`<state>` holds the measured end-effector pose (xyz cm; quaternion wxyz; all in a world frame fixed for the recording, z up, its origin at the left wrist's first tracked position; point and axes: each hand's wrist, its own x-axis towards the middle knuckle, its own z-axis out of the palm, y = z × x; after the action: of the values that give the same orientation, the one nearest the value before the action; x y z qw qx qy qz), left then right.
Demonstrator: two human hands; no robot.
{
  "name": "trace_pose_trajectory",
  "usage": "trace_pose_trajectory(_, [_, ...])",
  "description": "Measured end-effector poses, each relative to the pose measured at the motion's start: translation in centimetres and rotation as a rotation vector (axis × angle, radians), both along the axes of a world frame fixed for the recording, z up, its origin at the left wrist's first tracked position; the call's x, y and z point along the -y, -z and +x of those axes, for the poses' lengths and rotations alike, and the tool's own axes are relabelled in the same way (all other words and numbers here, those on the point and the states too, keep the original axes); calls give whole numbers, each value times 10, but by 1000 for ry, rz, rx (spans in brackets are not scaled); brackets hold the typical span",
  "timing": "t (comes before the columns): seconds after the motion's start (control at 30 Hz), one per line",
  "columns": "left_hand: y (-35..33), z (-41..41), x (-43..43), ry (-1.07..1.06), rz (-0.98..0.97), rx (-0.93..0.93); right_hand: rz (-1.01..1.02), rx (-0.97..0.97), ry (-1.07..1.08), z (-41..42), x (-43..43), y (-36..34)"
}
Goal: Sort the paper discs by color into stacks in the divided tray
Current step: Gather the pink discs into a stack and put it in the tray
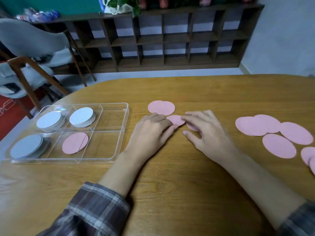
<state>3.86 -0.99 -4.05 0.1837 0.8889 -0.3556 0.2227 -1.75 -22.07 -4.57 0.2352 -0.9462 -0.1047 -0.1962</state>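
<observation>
A clear divided tray (125, 116) sits at the left of the table. It holds a pale blue stack (49, 121), a white stack (81, 116), a grey-blue stack (26, 149) and two overlapping pink discs (75, 143). My left hand (151, 132) pinches the left edge of a pink disc (176, 120) at mid table. My right hand (206, 133) lies with straight fingers on that disc and covers another pink disc (192, 128). Two more pink discs (161, 107) lie just beyond my hands.
Several loose pink discs (279, 145) are spread on the wooden table (187, 184) at the right, some reaching the frame edge. The tray's two right compartments (112, 114) hold nothing. A chair (34, 41) and a low shelf unit (170, 41) stand beyond the table.
</observation>
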Motion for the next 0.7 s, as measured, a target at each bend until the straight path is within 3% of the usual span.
trace_pose_trajectory(0.2, [-4, -6, 1, 124, -121, 91, -25, 68, -68, 2, -5, -1])
trace_pose_trajectory(0.33, [-6, -8, -10, -71, -171, -38, 20, 115, -32, -3, -6, -7])
trace_pose_trajectory(0.43, [2, -8, -14, -280, -52, -193, 100, 115, -16, -6, -2, -7])
trace_pose_trajectory(0.53, [1, -11, -14, -285, -63, -291, 163, 107, 0, -12, -1, -10])
trace_pose_trajectory(0.7, [-10, -16, -11, -212, -165, -287, 294, 62, 46, -27, -2, -16])
